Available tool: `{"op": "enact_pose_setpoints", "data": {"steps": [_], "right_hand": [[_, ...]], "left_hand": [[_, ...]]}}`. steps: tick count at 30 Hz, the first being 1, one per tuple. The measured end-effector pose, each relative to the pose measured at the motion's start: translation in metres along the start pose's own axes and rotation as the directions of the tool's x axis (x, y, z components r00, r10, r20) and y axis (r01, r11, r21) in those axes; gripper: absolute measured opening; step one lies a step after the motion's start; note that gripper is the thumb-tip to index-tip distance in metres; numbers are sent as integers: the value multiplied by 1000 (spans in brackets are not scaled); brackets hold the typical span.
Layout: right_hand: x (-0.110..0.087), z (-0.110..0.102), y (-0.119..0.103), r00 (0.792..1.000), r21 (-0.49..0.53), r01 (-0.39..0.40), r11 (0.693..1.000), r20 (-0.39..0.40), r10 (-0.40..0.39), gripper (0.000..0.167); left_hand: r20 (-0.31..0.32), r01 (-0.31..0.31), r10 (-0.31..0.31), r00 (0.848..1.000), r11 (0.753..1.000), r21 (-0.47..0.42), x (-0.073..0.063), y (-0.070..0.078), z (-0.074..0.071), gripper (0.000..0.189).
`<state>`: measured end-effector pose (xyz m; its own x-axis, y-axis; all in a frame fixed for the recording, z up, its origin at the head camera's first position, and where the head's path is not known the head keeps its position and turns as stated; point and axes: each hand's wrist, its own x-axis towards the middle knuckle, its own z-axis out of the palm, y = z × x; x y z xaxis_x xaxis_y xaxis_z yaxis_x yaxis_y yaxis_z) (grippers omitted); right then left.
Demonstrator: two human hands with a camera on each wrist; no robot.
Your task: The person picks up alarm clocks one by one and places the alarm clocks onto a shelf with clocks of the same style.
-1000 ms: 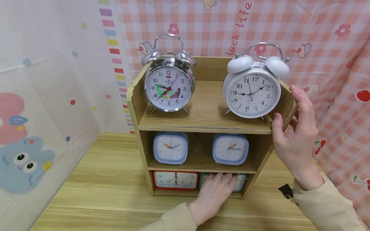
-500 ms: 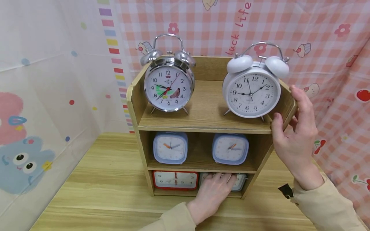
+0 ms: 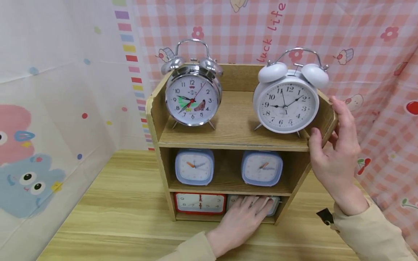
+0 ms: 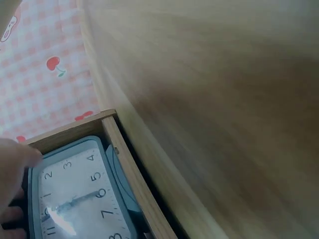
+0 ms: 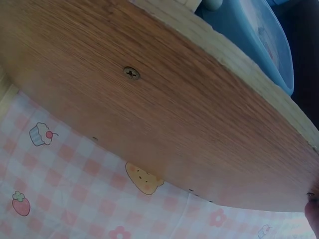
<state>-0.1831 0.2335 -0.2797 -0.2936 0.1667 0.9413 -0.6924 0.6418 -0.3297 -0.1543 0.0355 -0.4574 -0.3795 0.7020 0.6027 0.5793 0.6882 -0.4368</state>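
Note:
A small three-tier wooden shelf (image 3: 228, 146) stands on the table, holding alarm clocks. My left hand (image 3: 240, 221) lies in front of the bottom tier, its fingers spread over a blue-grey clock (image 3: 274, 206) and partly hiding it. The left wrist view has this clock (image 4: 75, 199) up close, with a blurred fingertip at its edge. Higher up, my right hand (image 3: 337, 156) grips the shelf's right side panel (image 3: 326, 121), thumb at the front edge and fingers on the outside. In the right wrist view only that panel (image 5: 164, 104) and a fingertip show clearly.
On the top tier stand a silver twin-bell clock (image 3: 193, 99) and a white one (image 3: 285, 105). Two light-blue clocks (image 3: 195, 167) occupy the middle tier. A red clock (image 3: 200, 203) is left of the blue-grey one. Patterned cloth (image 3: 241, 32) hangs behind the wooden table (image 3: 107, 214).
My left fingers have spread wider and shifted slightly right across the blue-grey clock. The right hand keeps its grip on the shelf. The head view has shifted slightly.

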Motion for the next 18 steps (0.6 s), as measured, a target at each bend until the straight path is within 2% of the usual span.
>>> {"op": "enact_pose_setpoints", "data": {"steps": [4,7,11,18], "right_hand": [[0,-1,-3,1000,15,0,1000,14,0,52],[-2,-3,-1,1000,18,-1,1000,31,0,55],[-9,-5,5,999,19,2,1000,39,-2,58],[-23,-20,11,994,29,2,1000,105,-5,62]], "left_hand": [[-53,-48,44,998,996,-81,-8,-3,-4,51],[-40,-81,77,996,991,-111,-16,-8,-9,59],[-36,-118,115,993,987,-105,-29,-17,-18,60],[-97,-123,108,989,978,-168,-53,-43,-34,60]]}}
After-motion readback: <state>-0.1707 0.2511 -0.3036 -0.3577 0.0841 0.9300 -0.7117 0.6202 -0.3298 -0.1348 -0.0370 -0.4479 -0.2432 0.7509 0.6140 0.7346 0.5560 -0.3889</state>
